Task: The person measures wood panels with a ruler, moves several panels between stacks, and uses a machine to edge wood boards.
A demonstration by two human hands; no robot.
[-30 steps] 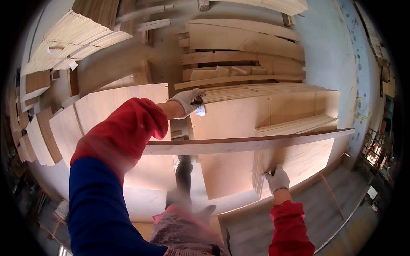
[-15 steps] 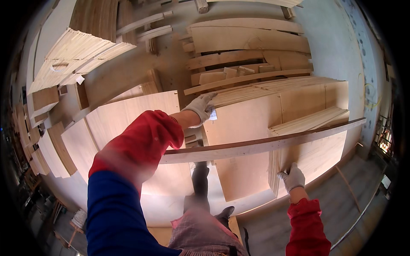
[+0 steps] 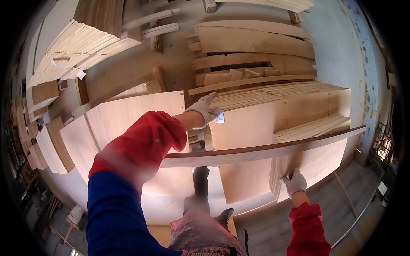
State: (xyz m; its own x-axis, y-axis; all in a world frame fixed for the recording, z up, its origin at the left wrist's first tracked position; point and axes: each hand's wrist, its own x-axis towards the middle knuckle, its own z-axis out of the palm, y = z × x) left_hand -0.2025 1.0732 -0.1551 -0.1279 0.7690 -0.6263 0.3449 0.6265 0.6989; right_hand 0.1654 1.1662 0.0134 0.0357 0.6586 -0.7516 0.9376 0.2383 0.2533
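My left hand, in a pale work glove, reaches to the left end of a leaning stack of thin wooden panels. Its fingers are stretched out at the stack's top corner, beside a small white label. My right hand, gloved too, lies with fingers spread against the face of a lower group of panels at the right. Part of its grip is hard to make out. A long narrow wooden bar crosses in front of the panels, between my two hands.
More panels lean at the left behind my sleeve. Tall stacked boards stand far left. Beyond the stack lie loose boards and small offcuts. My dark boot is near the panels' lower edge.
The view has shifted slightly, so the panels and bar sit a little lower. Both hands keep nearly the same places, the left at the stack's corner and the right on the lower panels.
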